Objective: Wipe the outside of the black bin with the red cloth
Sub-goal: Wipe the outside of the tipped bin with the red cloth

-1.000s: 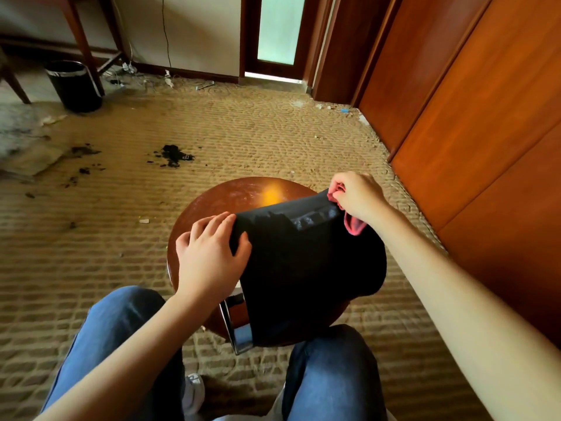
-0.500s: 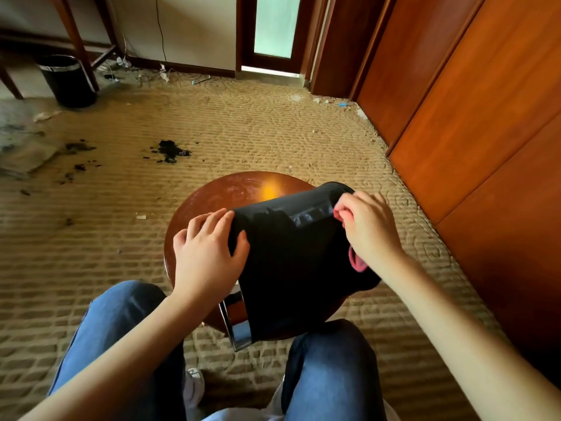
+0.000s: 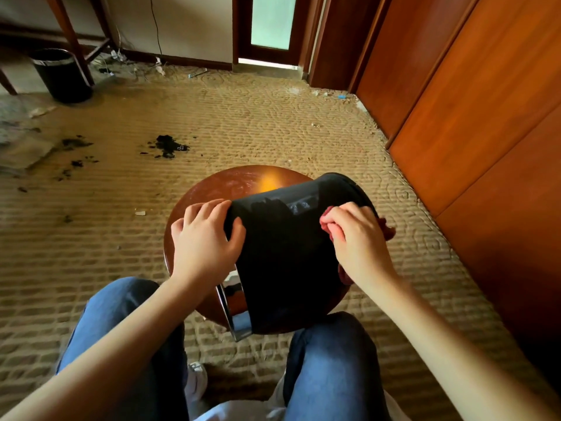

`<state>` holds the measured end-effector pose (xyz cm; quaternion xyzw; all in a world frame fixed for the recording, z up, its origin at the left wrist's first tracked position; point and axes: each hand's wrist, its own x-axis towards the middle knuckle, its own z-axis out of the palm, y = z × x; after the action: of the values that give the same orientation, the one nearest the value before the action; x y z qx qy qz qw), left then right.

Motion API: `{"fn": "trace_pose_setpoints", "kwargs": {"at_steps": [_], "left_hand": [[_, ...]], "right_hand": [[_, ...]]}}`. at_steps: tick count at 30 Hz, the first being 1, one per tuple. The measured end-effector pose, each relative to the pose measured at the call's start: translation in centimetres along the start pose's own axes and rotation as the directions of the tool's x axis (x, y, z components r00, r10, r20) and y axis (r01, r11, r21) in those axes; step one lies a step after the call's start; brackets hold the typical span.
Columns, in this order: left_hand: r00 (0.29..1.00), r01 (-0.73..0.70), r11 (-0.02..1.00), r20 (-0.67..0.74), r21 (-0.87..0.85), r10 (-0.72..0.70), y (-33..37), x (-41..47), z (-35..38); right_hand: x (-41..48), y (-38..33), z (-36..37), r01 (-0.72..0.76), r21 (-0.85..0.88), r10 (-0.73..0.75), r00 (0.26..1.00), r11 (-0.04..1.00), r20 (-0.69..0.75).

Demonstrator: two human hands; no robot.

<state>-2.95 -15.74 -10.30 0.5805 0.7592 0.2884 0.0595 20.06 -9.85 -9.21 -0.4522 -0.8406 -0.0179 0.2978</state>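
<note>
Black bin [image 3: 282, 262] is lying sideways on counter [image 3: 239, 185]; L hand [image 3: 203, 247] is clamping it, R hand [image 3: 359, 247] is bunching red cloth [image 3: 326, 223] against it; inside hidden.

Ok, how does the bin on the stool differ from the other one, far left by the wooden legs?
The near bin lies on its side on the stool; the far bin stands upright on the floor. The left hand grips the near bin and the right hand presses the red cloth to it; nothing touches the far bin. Both are black with a shiny metal rim.
</note>
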Motion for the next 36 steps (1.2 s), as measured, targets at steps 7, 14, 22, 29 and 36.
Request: {"fn": "trace_pose_setpoints", "kwargs": {"at_steps": [7,14,22,29,36], "left_hand": [[0.997,-0.06,0.996,-0.042,0.059,0.063,-0.1,-1.4,0.4],[1.0,0.031,0.999,0.004,-0.028,-0.031,-0.6,1.6,0.0],[1.0,0.011,0.999,-0.011,-0.045,-0.012,-0.5,0.6,0.3],[0.996,-0.071,0.997,-0.057,0.033,0.072,-0.3,-1.5,0.3],[0.998,0.005,0.995,-0.062,-0.096,-0.011,-0.6,0.2,0.5]], "right_hand": [[9.2,2.8,0.7,-0.253,-0.035,0.252,0.922,0.967,0.295],[6.8,-1.0,2.0,-0.132,-0.162,0.15,0.983,0.978,0.105],[1.4,-2.1,0.7,-0.081,-0.103,0.081,0.997,0.991,0.0],[10.7,2.1,1.6,-0.355,-0.252,0.415,0.875,0.9,0.248],[3.4,-3.1,1.3,-0.075,-0.156,0.079,0.997,0.985,0.021]]}}
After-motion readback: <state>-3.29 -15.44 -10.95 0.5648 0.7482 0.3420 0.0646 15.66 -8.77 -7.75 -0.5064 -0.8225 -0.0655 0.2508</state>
